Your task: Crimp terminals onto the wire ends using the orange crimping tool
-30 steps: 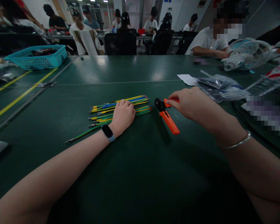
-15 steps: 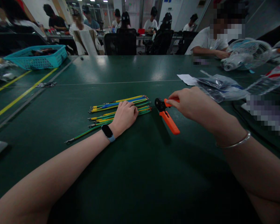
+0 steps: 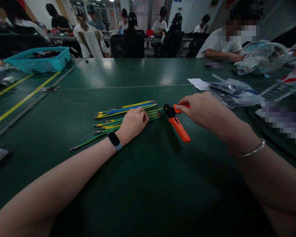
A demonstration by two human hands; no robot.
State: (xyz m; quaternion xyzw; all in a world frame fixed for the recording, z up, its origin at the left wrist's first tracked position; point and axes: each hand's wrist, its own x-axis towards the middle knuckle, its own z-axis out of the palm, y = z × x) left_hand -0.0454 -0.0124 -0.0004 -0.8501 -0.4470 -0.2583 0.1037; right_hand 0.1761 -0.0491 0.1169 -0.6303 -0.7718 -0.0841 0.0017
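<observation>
Several yellow, green and blue wires point(image 3: 108, 112) with metal ends lie in rows on the green table. Over them is my left hand point(image 3: 135, 122), fingers curled around a thin yellow-green wire point(image 3: 158, 110) whose right end reaches the head of a crimping tool point(image 3: 179, 126). My right hand point(image 3: 198, 107) pinches the tool's upper orange handle; its lower orange handle hangs spread apart toward me. Whether the wire tip sits inside the black jaws is too small to tell.
A turquoise basket point(image 3: 45, 61) stands at the back left. Plastic bags point(image 3: 234, 92) and a white paper point(image 3: 198, 84) lie to the right, with a white fan point(image 3: 263, 57) behind. A person in white point(image 3: 217, 44) sits across the table; other people work farther back.
My left hand has shifted slightly right, and the wire in it now extends to the tool's head. My right hand and the tool have barely moved.
</observation>
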